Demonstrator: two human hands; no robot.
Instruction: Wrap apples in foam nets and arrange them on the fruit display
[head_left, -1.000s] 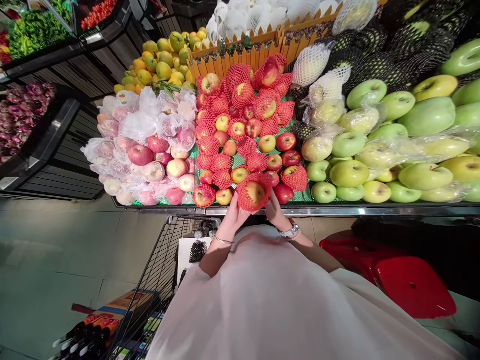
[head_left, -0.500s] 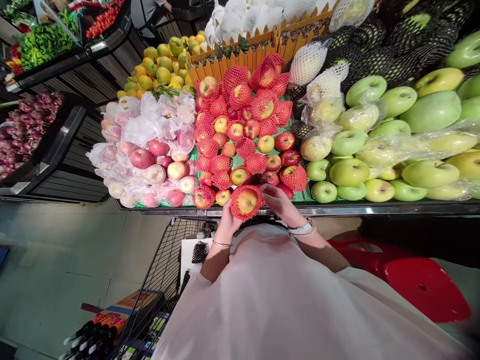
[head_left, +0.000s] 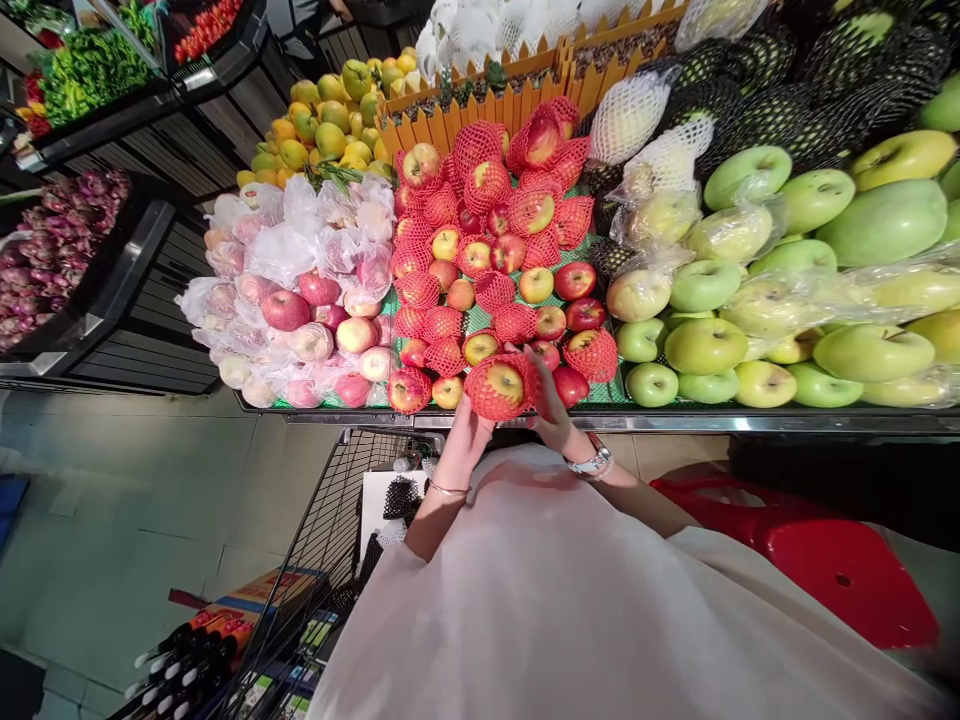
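Holding the apple [head_left: 505, 382] in its red net [head_left: 486, 400] with my left hand [head_left: 469, 432] beneath, I have my right hand [head_left: 553, 410] curved against its right side, near the counter's [head_left: 697, 422] front edge.

Pale tiled floor [head_left: 135, 490] lies beneath dark slatted stands [head_left: 161, 320] and a red stool [head_left: 847, 550].

fruit [head_left: 705, 347] brightly lit, floor [head_left: 150, 480] dimmer, edges stretched
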